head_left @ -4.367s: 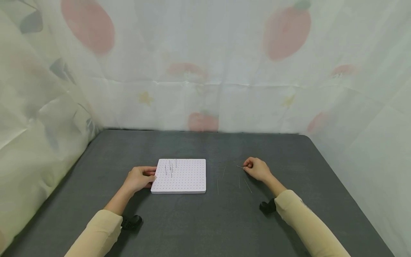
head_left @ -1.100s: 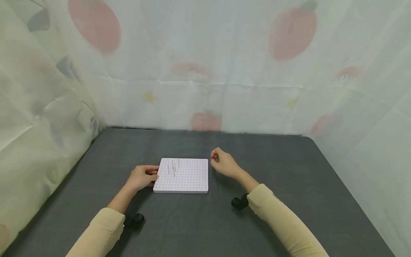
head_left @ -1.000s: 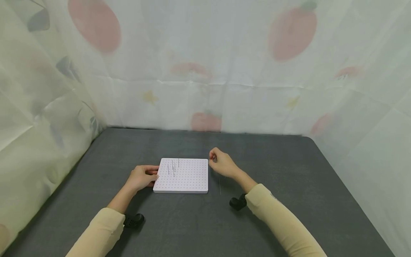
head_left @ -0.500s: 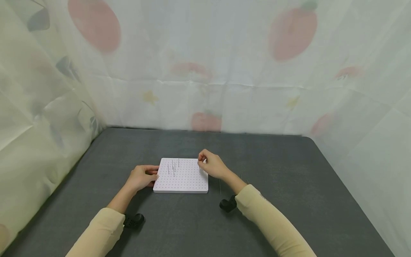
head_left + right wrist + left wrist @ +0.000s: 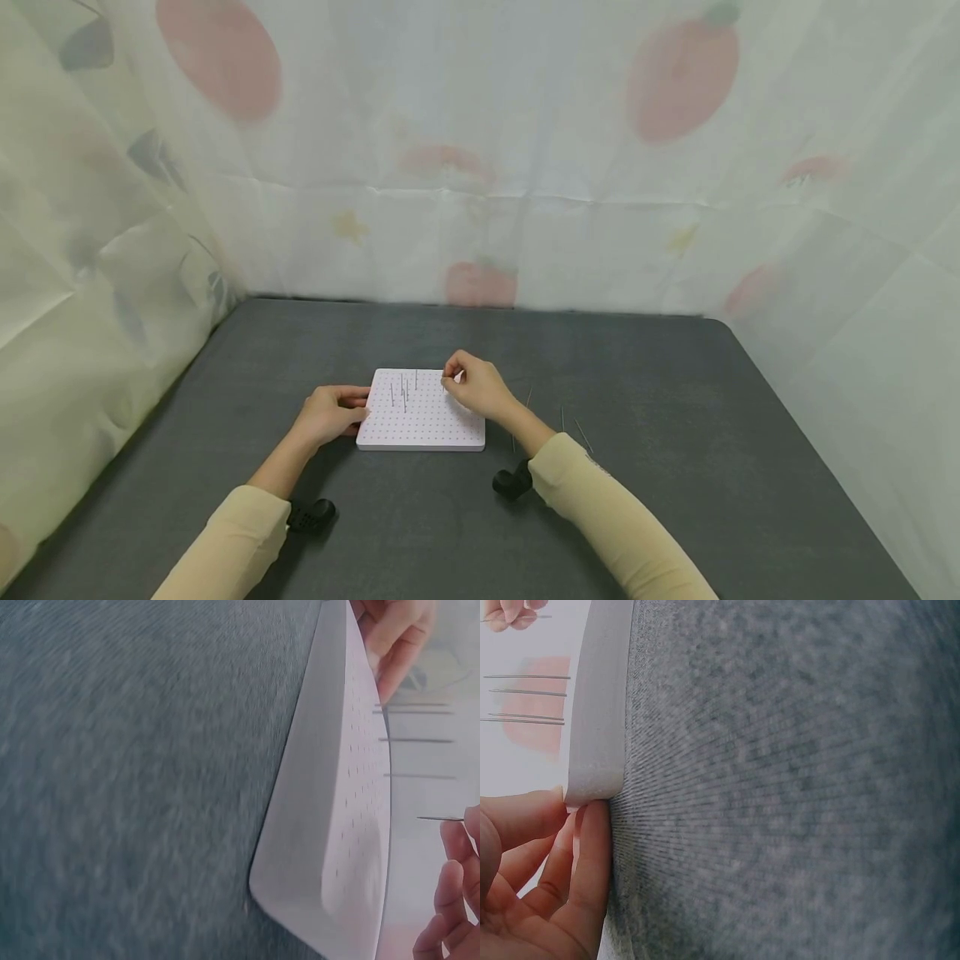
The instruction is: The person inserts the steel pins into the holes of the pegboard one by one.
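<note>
A white board with rows of small holes [image 5: 420, 429] lies on the table. My left hand [image 5: 322, 414] holds its left edge, the thumb at the top and the other fingers against the side, as the left wrist view shows. Several thin metal needles [image 5: 392, 395] stand upright in the board's left part. Above the far middle of the board, my right hand [image 5: 480, 387] pinches another needle [image 5: 439, 818] between thumb and forefinger. In the right wrist view its pointed tip is apart from the board. Part of the board's right side is hidden behind my right hand.
Several loose needles [image 5: 582, 436] lie on the dark grey table [image 5: 675, 500] to the right of the board, partly behind my right forearm. Patterned curtains [image 5: 585, 250] hang behind and at both sides of the table.
My right hand picked up a needle from the table at the right and has carried it left until it is over the board. The left hand keeps its hold on the board's edge.
</note>
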Tool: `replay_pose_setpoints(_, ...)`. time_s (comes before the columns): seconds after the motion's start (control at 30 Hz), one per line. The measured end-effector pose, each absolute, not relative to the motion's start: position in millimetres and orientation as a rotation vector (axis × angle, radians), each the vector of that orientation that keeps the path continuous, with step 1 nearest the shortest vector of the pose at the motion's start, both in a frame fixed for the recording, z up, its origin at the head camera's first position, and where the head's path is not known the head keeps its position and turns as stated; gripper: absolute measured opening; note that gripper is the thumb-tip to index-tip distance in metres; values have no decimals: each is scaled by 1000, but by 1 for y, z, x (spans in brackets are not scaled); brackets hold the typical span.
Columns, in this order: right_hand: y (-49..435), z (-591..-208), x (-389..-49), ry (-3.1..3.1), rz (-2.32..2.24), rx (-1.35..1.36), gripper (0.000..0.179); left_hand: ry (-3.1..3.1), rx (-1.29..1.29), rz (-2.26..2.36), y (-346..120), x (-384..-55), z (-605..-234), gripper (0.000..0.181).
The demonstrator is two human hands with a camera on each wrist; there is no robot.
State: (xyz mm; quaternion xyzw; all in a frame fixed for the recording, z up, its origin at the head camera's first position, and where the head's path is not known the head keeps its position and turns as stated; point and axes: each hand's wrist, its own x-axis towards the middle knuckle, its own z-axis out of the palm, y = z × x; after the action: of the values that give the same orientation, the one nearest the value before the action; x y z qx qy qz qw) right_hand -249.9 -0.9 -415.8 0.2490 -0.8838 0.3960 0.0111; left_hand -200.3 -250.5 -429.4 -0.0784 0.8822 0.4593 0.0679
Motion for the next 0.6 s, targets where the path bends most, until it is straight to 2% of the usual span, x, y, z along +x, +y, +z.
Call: replay_pose_setpoints(0.6,-25,-422,-248,-2793,1144,786,3,2659,-237,1375,-251,-202,-431,42)
